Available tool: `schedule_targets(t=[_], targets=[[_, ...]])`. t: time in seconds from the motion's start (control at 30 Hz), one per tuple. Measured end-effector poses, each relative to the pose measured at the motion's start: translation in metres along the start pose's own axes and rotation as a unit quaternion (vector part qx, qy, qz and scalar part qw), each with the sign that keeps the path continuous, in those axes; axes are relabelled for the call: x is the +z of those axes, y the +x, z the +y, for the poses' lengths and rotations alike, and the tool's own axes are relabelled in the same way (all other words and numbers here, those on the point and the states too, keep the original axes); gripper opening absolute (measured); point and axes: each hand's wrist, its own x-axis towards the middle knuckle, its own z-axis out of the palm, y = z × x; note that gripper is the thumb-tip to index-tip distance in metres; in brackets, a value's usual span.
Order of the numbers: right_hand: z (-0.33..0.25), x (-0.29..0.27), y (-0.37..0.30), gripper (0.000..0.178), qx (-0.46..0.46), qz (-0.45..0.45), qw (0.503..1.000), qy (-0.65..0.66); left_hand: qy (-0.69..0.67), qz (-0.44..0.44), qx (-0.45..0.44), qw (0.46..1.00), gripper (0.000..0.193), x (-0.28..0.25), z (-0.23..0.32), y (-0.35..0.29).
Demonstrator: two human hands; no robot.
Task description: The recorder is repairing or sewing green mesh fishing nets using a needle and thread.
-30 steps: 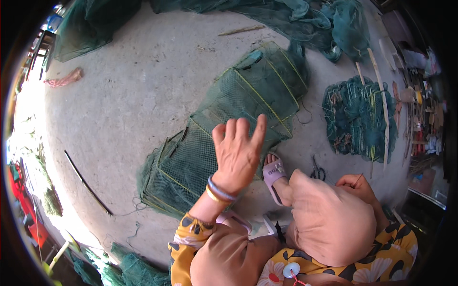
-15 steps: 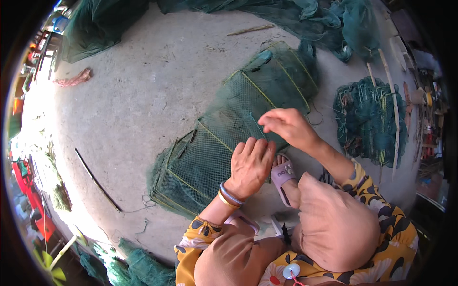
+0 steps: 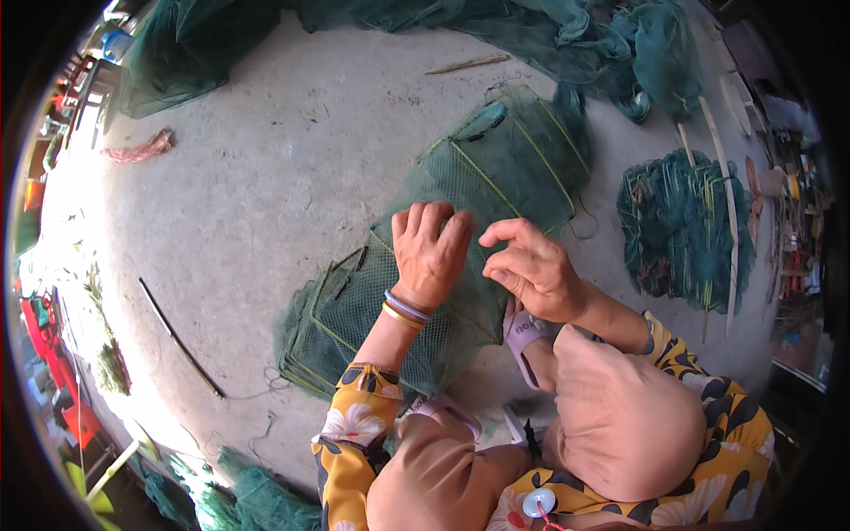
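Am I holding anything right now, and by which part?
It cannot be told: your left hand curls above the green net, fingertips hidden; your right hand shows a gap between thumb and forefinger, nothing clearly visible there.

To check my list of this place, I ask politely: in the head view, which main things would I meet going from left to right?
Black rod → left hand → right hand → folded green net bundle.

dark rod | crumpled reddish cloth | wooden stick | grey floor
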Motion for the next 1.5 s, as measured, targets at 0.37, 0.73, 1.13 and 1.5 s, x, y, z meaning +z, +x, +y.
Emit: schedule_targets(t=[0.37,0.73,1.13,1.5], targets=[[-0.012,-0.004,0.026,0.02,0.194,-0.051,0.928,0.313,-0.051,0.026,0.005,0.998,0.016,0.018,-0.008,-0.001],[0.021,-0.086,-0.012,0.039,0.258,0.105,0.924,0.263,0.004,-0.032,-0.061,0.998,0.012,0.015,-0.003,-0.013],[0.031,-0.227,-0.141,0.032,0.306,0.378,0.805,0.34,0.003,-0.007,-0.038,0.999,0.011,0.018,-0.012,-0.018],[0.019,-0.091,-0.072,0.014,0.398,0.012,0.905,0.152,0.073,-0.05,-0.147,0.985,0.037,-0.01,-0.003,-0.027]])
